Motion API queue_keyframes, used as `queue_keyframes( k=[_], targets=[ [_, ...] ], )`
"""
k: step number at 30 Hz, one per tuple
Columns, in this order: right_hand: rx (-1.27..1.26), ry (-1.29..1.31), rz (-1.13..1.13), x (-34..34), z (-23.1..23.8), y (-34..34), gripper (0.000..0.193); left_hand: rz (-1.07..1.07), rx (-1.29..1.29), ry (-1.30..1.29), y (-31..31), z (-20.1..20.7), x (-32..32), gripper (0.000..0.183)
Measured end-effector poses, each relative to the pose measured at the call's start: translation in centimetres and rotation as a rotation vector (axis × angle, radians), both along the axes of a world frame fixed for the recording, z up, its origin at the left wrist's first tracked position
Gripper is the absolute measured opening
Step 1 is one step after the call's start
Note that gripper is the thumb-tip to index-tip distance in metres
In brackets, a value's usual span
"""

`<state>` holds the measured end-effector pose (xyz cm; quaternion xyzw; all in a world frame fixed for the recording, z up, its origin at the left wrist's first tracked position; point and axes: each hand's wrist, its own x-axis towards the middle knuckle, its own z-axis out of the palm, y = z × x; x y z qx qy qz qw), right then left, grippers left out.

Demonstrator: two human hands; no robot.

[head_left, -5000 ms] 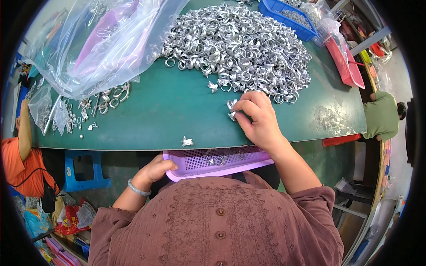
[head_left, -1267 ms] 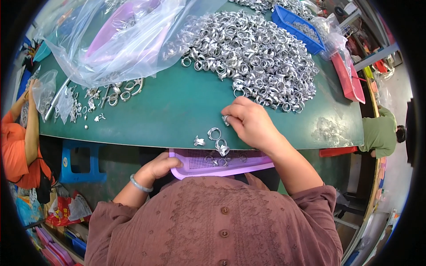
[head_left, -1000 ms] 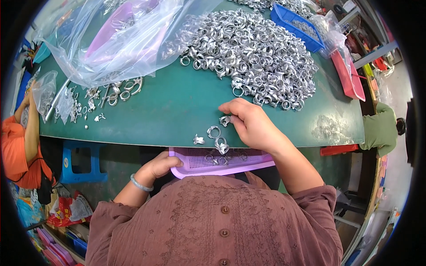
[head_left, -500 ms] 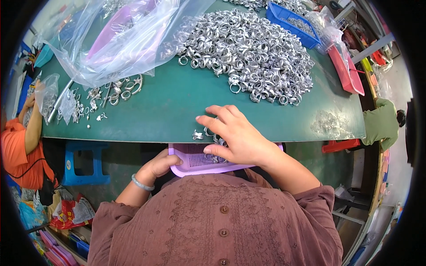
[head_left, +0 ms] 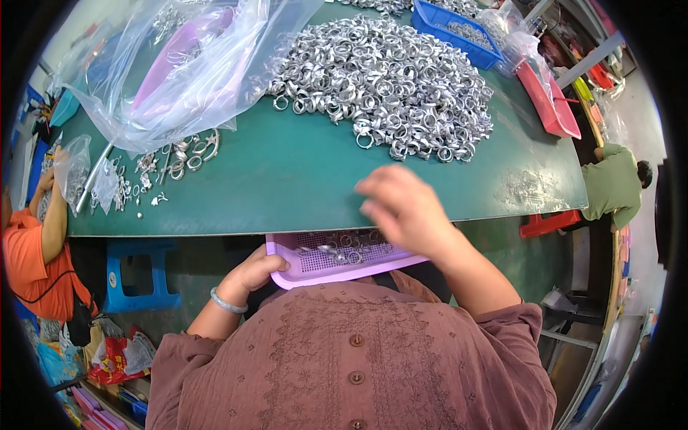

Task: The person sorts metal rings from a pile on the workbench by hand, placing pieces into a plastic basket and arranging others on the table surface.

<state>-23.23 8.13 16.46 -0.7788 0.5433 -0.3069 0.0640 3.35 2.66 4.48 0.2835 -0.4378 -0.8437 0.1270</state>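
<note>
My left hand (head_left: 261, 271) grips the left end of a purple plastic basket (head_left: 333, 274), its thumb over the rim. The basket sits at the table's near edge, against my body, and its floor is a mesh of small holes. Several silver metal rings (head_left: 351, 249) lie inside it. Just above the table's edge, right of centre, my right hand (head_left: 407, 208) is smeared by motion; its thumb and fingers point left, apart, with nothing visible between them. Farther back on the green table (head_left: 279, 179) lies a large heap of silver rings (head_left: 387, 79).
A clear plastic bag (head_left: 193, 93) covers a pink tray at the back left, near loose metal parts (head_left: 136, 179). A blue tray (head_left: 459, 32) and a red tray (head_left: 546, 100) stand back right. People in orange (head_left: 36, 265) and green (head_left: 615, 183) are at the sides.
Rings that were at the table's edge under my right hand are off the table, and rings show in the basket. My right hand has moved up and right, away from the basket.
</note>
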Motion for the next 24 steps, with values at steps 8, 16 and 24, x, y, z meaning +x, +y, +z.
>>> queue_keyframes(
  k=[8,16,24],
  targets=[
    [-0.006,0.18,-0.389,-3.4,-1.9,-1.3,0.026,0.0,0.016,-0.038,-0.4,-1.4,0.4,0.06],
    [-0.015,0.074,-0.238,-3.6,-1.9,-0.6,0.028,-0.013,0.033,-0.084,-0.3,-1.6,0.8,0.061],
    [-0.109,-0.155,-0.237,-4.1,-1.0,3.7,0.019,-0.008,0.05,-0.089,-0.1,0.6,-0.3,0.057]
  ],
)
